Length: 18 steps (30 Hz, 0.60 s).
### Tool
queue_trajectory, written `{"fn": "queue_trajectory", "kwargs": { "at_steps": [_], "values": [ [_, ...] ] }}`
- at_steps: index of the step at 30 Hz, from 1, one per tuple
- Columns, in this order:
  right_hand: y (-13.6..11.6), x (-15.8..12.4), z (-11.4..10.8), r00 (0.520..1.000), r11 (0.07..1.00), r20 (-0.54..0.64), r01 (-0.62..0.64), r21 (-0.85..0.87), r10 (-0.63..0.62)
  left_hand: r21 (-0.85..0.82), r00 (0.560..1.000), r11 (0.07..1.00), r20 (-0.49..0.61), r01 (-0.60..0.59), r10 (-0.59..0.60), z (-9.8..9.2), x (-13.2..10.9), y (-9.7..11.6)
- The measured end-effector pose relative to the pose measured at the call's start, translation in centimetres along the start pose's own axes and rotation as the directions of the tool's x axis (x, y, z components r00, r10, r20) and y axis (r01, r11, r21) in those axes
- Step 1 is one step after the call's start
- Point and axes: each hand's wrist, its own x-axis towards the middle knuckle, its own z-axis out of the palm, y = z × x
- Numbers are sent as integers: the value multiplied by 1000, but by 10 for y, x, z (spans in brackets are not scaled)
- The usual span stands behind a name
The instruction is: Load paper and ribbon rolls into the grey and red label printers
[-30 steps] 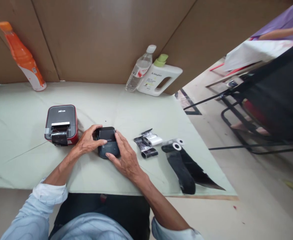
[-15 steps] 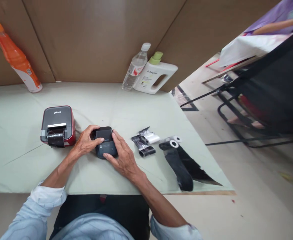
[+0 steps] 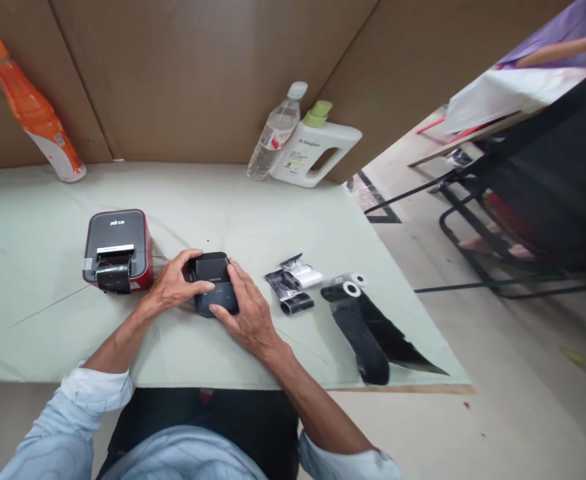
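A small black portable printer (image 3: pixel 221 293), with rounded corners, lies on the pale green table in front of me. My left hand (image 3: pixel 175 285) grips its left side, thumb laid across the top face. From the right, my right hand (image 3: pixel 247 303) holds it with the fingers along the upper right edge and the thumb at the lower front. To the left stands a black and red label printer (image 3: pixel 117 247), a strip of shiny black ribbon (image 3: pixel 114 275) hanging from its front slot. Right of my hands lie small ribbon rolls (image 3: pixel 295 283) in black and silver.
Larger black ribbon rolls (image 3: pixel 360 327) trail their film toward the table's right edge. Along the brown panel (image 3: pixel 213 80) stand an orange bottle (image 3: pixel 35 113), a clear water bottle (image 3: pixel 275 137) and a white jug (image 3: pixel 317 150). A black folding chair (image 3: pixel 537 180) and another person's arm are off to the right.
The whole view has shifted slightly. Both hands keep the same hold on the small black printer, and nothing on the table has visibly moved.
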Motion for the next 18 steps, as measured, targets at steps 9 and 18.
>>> {"fn": "queue_trajectory", "kwargs": {
  "at_steps": [9,18],
  "values": [
    [11,-18,-7,980,972,1,-196,129,197,-274,991,956,51,-106,124,7,-1,-8],
    [15,-25,-9,945,913,-32,-307,269,327,-253,983,950,-50,-182,175,26,-5,-4]
  ]
}}
